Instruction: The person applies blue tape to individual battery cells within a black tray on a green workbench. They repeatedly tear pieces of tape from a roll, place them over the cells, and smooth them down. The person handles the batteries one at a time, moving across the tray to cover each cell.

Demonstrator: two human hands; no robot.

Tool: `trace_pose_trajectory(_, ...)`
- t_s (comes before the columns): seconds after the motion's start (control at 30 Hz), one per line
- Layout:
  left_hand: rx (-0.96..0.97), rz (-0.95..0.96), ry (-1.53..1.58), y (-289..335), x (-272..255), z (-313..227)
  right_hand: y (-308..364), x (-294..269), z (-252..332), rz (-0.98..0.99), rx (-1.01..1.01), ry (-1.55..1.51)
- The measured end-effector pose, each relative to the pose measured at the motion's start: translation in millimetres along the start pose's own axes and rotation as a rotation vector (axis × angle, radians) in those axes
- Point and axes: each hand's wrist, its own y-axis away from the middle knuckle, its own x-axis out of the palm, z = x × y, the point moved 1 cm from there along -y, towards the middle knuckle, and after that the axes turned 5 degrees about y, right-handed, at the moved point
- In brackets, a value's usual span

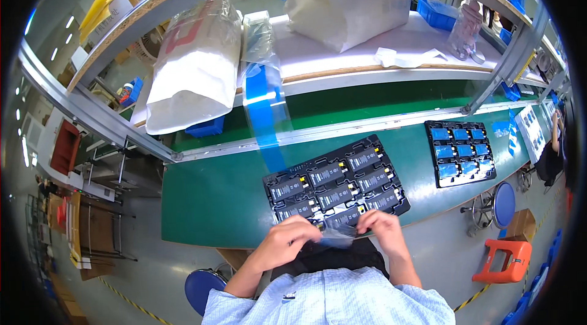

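Observation:
Just past the near edge of the black tray, both my hands are closed with fingertips pinched. Between them stretches a clear plastic film, see-through and hard to outline. My left hand grips its left end; my right hand pinches the right end. The tray sits slightly turned on the green table, with several black flat battery packs in its compartments, each with pale print and many with a small yellow tab. The film and my hands cover part of the nearest row.
A second black tray with blue-covered packs lies to the right. A blue film strip hangs from the shelf down to the table. White bags and a clear bottle stand on the shelf. Stools are on the floor.

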Motion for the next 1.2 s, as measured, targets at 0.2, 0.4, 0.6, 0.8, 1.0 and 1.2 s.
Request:
trace_pose_trajectory(0.2, 0.376, 0.214, 0.101, -14, -3, -15, -17, 10, -3, 0.182, 0.117, 0.297)
trace_pose_trajectory(0.4, 0.228, 0.134, 0.211, -15, -11, 27, -32, 35, -21, 0.411, 0.366, 0.114)
trace_pose_trajectory(0.6, 0.319, 0.085, 0.033, -11, -18, 38, -32, 43, -36, 0.354, 0.629, -0.338)
trace_pose_trajectory(0.8, -0.011, -0.087, 0.122, -13, -41, 23, -41, 48, -29, 0.191, 0.187, 0.154)
trace_pose_trajectory(1.0, 0.069, -0.083, -0.017, -16, -19, 17, -38, 50, -37, 0.199, 0.072, 0.232)
trace_pose_trajectory(1.2, 0.088, 0.063, -0.055, -10, -15, 31, -30, 51, -28, 0.237, 0.16, 0.245)
